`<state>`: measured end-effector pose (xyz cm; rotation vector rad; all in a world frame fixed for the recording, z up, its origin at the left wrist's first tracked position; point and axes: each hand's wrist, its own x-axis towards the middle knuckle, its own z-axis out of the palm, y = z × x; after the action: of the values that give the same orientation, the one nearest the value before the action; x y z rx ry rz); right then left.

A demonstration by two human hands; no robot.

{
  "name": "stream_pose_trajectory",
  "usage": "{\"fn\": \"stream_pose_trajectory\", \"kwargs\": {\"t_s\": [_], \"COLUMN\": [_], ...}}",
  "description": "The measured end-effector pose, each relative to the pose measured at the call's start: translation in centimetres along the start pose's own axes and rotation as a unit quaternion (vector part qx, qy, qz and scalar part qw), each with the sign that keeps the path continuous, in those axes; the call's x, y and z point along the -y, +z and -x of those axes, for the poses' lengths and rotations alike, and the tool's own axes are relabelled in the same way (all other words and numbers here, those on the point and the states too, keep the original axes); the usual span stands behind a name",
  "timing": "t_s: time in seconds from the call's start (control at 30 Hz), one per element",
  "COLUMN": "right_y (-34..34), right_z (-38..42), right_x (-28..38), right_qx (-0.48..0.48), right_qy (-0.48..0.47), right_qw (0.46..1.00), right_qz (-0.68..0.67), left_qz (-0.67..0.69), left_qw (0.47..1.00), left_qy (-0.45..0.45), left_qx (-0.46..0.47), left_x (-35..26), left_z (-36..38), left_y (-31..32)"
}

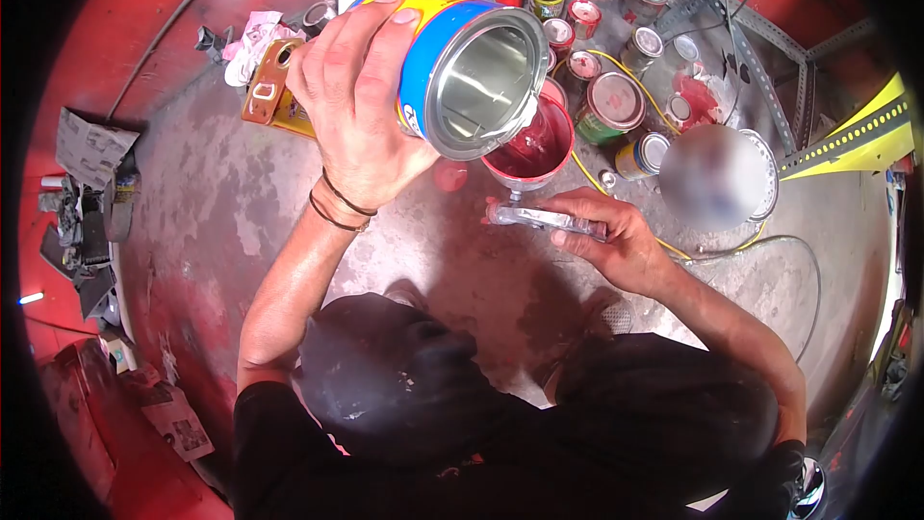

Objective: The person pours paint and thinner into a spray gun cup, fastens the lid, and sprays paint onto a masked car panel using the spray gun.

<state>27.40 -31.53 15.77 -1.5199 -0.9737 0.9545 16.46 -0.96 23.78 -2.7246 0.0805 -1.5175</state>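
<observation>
My left hand (356,101) is raised and wrapped around a blue and yellow tin can (472,67). The can is tipped on its side, and its open, shiny mouth points down to the right at a red funnel (529,149). The funnel is wet with red paint inside. Just below the funnel, my right hand (616,241) grips a clear, silvery object (539,219) held flat under the funnel's spout. What that object is I cannot tell. Both hands are above a grey, paint-stained concrete floor (231,202).
Several paint tins (611,106) crowd the floor beyond the funnel. An amber can (269,87) lies behind my left hand. A white bucket (760,173) stands at the right, with a yellow cable (674,250), a grey metal frame (770,67) and a yellow perforated bar (857,135). Scrap (91,202) is piled at the left.
</observation>
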Motion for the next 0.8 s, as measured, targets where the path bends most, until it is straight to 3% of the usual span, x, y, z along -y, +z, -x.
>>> {"fn": "stream_pose_trajectory", "kwargs": {"t_s": [0.43,0.53,0.8], "right_y": [0.1,0.2,0.3], "right_z": [0.0,0.0,0.2], "right_x": [-0.3,-0.3,-0.7], "right_qx": [-0.001,-0.002,0.0], "right_qy": [-0.004,-0.013,-0.014], "right_qw": [1.0,1.0,1.0], "right_qz": [0.017,0.022,0.024], "left_qz": [-0.023,-0.005,-0.016], "left_qw": [0.999,1.0,1.0], "left_qy": [0.009,0.011,0.004], "left_qx": [0.045,0.001,0.006], "left_x": [-0.4,0.1,-0.3], "left_z": [0.0,0.4,1.0], "left_y": [-0.8,0.0,0.0]}}
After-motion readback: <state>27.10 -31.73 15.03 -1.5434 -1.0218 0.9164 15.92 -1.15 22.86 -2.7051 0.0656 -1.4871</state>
